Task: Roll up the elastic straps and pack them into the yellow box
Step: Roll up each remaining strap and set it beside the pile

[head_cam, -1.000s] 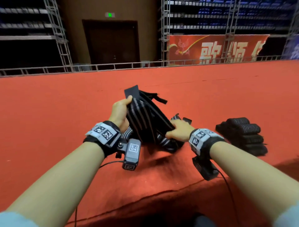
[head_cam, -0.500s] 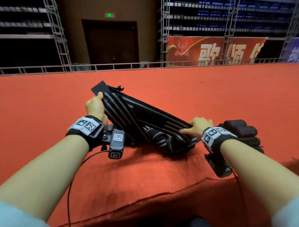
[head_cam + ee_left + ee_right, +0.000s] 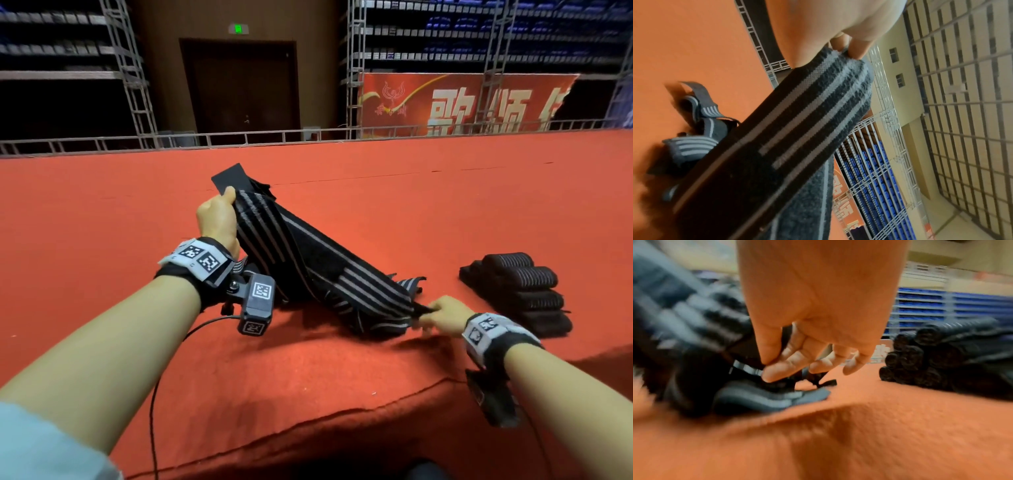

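here the left hand (image 3: 219, 219) is gripping, fingers curled tight, the upper end of a long black elastic strap with grey stripes (image 3: 308, 260), just below its plain black tab, and is holding that end raised above the red carpeted desk (image 3: 342, 370). the right hand (image 3: 445, 317) is pinching the strap's lower end between thumb and forefinger, low over the carpet near the front edge; the right wrist view is blurred, yet the pinch on dark fabric reads clearly enough, with the other fingers hanging loose. between the two grips the strap is running taut on a slant, and more striped strap ends (image 3: 692, 142) are lying bunched and tangled on the desk beneath it. to the right, well apart from the hands, a stack of black rolled straps (image 3: 517, 291) is sitting on the carpet. no yellow box is showing in any view.

the strap is looking light, soft and stretchy, with a ribbed weave that should give good friction, so slipping seems unlikely. it will probably sag and twist once tension drops. the sensible place to hold it is at an end, across the full width, so the roll starts square and tight. the main risk, i judge, is dragging the tangled pieces underneath along with it.
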`<state>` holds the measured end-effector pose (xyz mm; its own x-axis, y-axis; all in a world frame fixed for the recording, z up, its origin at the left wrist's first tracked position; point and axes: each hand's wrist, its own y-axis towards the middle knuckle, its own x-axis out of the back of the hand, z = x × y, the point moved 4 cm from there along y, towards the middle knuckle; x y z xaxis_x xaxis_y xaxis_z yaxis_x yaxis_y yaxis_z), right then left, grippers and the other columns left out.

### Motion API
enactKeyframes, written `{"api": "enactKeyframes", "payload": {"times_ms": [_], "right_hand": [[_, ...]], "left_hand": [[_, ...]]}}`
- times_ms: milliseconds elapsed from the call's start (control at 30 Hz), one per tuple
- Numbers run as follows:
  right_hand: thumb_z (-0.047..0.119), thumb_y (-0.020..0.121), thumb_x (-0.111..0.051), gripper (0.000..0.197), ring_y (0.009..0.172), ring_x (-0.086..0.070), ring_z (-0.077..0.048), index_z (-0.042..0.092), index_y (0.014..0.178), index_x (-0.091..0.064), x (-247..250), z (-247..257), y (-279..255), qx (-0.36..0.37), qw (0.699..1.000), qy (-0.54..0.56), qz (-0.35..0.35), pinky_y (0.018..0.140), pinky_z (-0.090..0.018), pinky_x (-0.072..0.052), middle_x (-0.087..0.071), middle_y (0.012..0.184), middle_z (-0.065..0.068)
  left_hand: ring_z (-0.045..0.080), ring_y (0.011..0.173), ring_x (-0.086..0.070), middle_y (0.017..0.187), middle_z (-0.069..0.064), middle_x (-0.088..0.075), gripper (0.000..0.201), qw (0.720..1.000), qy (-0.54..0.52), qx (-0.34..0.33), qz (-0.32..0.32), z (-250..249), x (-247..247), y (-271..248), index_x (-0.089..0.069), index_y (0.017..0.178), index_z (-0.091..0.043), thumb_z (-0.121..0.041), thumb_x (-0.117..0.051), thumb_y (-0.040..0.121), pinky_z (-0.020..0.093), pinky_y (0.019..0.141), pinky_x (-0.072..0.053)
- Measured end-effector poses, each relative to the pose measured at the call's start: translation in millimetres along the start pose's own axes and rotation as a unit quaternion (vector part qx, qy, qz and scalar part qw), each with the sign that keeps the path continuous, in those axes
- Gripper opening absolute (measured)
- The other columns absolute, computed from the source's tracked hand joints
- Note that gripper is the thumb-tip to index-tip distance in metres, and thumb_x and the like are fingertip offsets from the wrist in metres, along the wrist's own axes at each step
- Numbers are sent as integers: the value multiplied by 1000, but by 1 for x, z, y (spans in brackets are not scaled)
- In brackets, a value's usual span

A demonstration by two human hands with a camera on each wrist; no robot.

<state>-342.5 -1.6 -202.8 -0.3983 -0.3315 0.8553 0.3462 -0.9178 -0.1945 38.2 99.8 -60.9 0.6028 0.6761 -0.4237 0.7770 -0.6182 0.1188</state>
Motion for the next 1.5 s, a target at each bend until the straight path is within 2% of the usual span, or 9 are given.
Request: {"api": "enactKeyframes", "payload": {"times_ms": [200,400,500,733,833,1033,1133,1300,1500], "right_hand": [[5,91,-45,38,66,-50,-12,14,56,-56,39,55,-11,67,886,456,-49,68,-27,-37,-53,55,2],[15,89,-40,33,82,-59,-9,21,57,-44,103,121,-24,154,685,702,-116,73,-26,-42,-70,106,2],[21,95,-46,35,69,-61,-5,20,62,-57,149,139,-32,179,644,704,-238,69,-25,-42,-71,79,9],[20,88,-48,28,108,-60,-13,36,86,-71,157,180,-31,226,796,432,-358,99,-37,-48,-68,107,4],[16,84,-43,40,129,-48,-22,42,101,-68,156,181,-36,218,787,388,-427,108,-43,-41,-56,128,-2],[1,83,-55,68,117,-53,-7,17,146,-36,153,187,-47,264,750,342,-501,106,-18,-37,-60,126,10],[8,79,-59,64,93,-64,-17,17,141,-42,147,180,-34,199,768,384,-473,91,-30,-50,-67,93,7],[18,90,-60,29,90,-55,-18,5,116,-59,81,201,-11,171,902,259,-299,73,-22,-35,-59,93,-3],[16,85,-69,6,77,-67,-20,19,81,-65,28,212,-4,180,880,412,-154,67,-35,-55,-69,86,-6]], "left_hand": [[21,74,-37,68,3,-35,31,993,99,-32,53,15,-7,-2,-34,60,-23,-41,-57,72,35,68,-30],[23,76,-43,70,5,-40,29,982,161,-12,93,29,-4,1,-38,64,-23,-42,-58,75,36,70,-34],[22,75,-43,69,7,-40,29,963,245,-30,109,25,6,3,-39,66,-21,-40,-53,84,35,68,-32],[20,61,-34,61,4,-38,37,855,452,-199,159,9,5,-25,-39,64,-15,-26,-45,99,34,59,-25],[16,59,-33,57,-3,-35,43,897,367,-169,178,9,6,-34,-35,59,-19,-26,-49,99,30,57,-25],[23,71,-61,80,14,-63,25,971,132,-32,195,13,13,-42,-59,84,-4,-24,-54,98,30,68,-48],[10,58,-60,72,2,-63,20,968,129,-29,214,11,15,-48,-59,83,-10,-19,-52,99,21,55,-49],[10,69,-55,76,-1,-62,14,936,182,-69,293,15,0,-69,-63,85,-12,-19,-58,96,22,64,-46],[9,74,-62,79,-1,-69,13,940,174,-87,281,19,-6,-86,-67,84,-14,-16,-60,94,23,71,-50]]}}
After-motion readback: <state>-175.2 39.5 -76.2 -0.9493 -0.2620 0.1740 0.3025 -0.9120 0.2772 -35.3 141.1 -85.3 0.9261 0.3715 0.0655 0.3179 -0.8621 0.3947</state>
